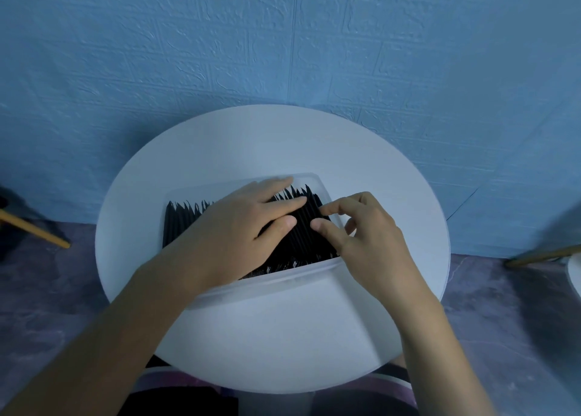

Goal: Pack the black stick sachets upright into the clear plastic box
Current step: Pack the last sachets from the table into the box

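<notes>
Black stick sachets (184, 223) stand packed on end in one dense row inside the clear plastic box (283, 282), just below the middle of the frame. Their jagged top edges point toward the upper part of the picture, and the row fills the box from its left end to its right end. The box rests on a round white table (267, 337) that takes up the centre and lower centre of the frame. The left hand (242, 227) comes in from the lower left and lies across the middle of the row. Its fingers are straight and slightly spread, and they press flat on the sachets with the tips reaching toward the box's right end. The right hand (371, 236) comes in from the lower right at that end. Its forefinger and thumb are stretched out and apart, both tips touching the sachets close to the left fingertips, while its other fingers are curled in. Whether the two tips nip a sachet between them cannot be told. Behind the table a blue textured wall (283, 53) fills the upper half. A mottled purple-grey floor (47, 289) shows at both sides, with a slanted wooden leg (34, 230) at the left edge.
</notes>
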The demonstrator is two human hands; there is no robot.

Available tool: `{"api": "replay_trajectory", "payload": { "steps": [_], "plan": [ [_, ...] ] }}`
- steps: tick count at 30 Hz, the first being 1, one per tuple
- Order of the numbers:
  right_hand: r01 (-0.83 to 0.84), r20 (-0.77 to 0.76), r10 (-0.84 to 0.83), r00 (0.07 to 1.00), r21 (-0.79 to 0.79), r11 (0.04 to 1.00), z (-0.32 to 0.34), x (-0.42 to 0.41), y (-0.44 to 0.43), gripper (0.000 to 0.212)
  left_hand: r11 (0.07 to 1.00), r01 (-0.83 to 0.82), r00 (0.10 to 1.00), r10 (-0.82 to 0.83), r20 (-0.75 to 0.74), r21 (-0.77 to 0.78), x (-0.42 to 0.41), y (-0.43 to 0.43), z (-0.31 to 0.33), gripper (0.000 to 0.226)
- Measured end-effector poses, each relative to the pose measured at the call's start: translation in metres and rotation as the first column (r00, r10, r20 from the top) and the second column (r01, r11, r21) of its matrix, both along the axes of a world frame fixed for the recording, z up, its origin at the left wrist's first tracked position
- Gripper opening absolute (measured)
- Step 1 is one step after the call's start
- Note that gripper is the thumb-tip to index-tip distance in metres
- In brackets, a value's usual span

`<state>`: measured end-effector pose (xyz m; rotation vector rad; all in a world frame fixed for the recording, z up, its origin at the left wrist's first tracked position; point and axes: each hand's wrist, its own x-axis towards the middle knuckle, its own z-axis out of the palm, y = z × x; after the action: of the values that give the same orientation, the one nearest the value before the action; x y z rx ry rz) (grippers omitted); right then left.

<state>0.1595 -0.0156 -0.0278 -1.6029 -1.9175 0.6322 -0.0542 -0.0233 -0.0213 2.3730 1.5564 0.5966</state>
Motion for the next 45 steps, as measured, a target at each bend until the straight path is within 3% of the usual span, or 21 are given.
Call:
{"api": "replay_trajectory", "payload": {
  "steps": [8, 13, 16, 20, 23, 26, 39, 45],
  "plan": [
    [0.008, -0.009, -0.007, 1.0, 0.034, 0.999, -0.001, 0.005, -0.006, 0.004, 0.999, -0.038, 0.999, 0.038, -0.01, -0.012, 0.006, 0.009, -0.002, 0.053],
    [-0.007, -0.037, 0.007, 0.999, 0.002, 1.0, 0.005, 0.017, 0.003, 0.022, 1.0, 0.011, 1.0, -0.012, 0.025, 0.015, 0.012, 0.022, 0.001, 0.041],
    [-0.051, -0.01, 0.052, 0.999, 0.072, 0.996, 0.009, 0.024, 0.011, 0.021, 0.995, -0.028, 0.996, 0.02, 0.087, 0.097, -0.008, 0.024, 0.009, 0.042],
    [-0.204, 0.144, 0.182, 0.973, 0.153, 0.967, 0.018, 0.011, 0.019, 0.054, 0.98, -0.126, 0.991, 0.117, 0.068, 0.153, -0.044, 0.016, 0.009, 0.04],
    [-0.382, 0.285, 0.344, 0.895, 0.089, 0.92, 0.017, -0.005, 0.018, 0.076, 0.98, -0.15, 0.989, 0.147, 0.033, 0.133, -0.056, 0.006, -0.002, 0.044],
    [-0.406, 0.324, 0.391, 0.862, -0.021, 0.914, 0.013, -0.006, 0.013, 0.09, 0.984, -0.141, 0.99, 0.141, 0.013, 0.108, -0.057, -0.001, -0.012, 0.052],
    [-0.242, 0.246, 0.215, 0.945, 0.086, 0.966, 0.009, -0.008, 0.023, 0.087, 0.989, -0.085, 0.996, 0.082, 0.029, 0.117, -0.047, 0.029, -0.008, 0.046],
    [-0.181, 0.236, 0.122, 0.964, 0.245, 0.953, 0.009, -0.001, 0.022, 0.083, 0.947, -0.197, 0.97, 0.152, 0.189, 0.252, -0.047, 0.038, -0.005, 0.028]
  ]
}}
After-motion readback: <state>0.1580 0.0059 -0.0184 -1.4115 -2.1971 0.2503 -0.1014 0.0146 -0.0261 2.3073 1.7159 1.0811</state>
